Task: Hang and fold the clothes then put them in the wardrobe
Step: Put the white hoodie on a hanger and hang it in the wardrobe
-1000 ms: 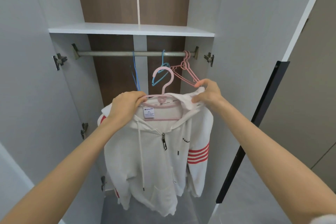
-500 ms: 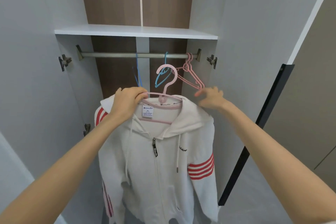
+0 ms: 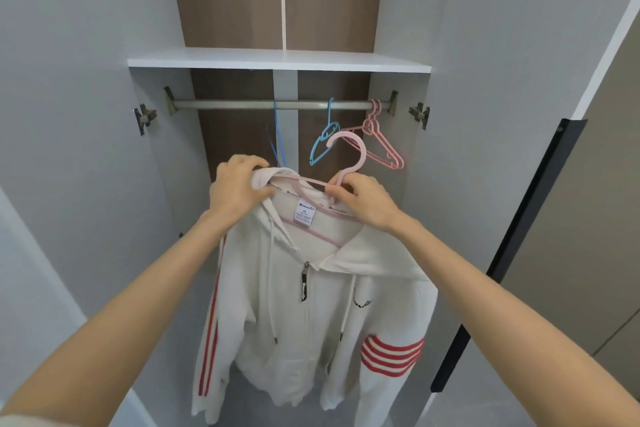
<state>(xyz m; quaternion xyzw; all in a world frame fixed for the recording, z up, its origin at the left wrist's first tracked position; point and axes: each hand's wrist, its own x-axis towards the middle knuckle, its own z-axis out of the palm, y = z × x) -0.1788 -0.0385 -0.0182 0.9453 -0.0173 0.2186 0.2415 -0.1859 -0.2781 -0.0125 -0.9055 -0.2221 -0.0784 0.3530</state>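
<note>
Likely limp white zip hoodie point(image 3: 311, 305), stiff pink plastic hanger point(image 3: 353, 152), below grey rail point(image 3: 225, 104) | left hand point(image 3: 239, 189) grips shoulder | right hand point(image 3: 363, 203) pinches hook stem

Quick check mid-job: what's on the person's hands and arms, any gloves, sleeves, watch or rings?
No gloves on the left hand or the right hand, and no rings, watch or bracelet show. The left forearm and right forearm are uncovered to the frame's edge. A pale strip in the lower left corner may be a sleeve.
</note>
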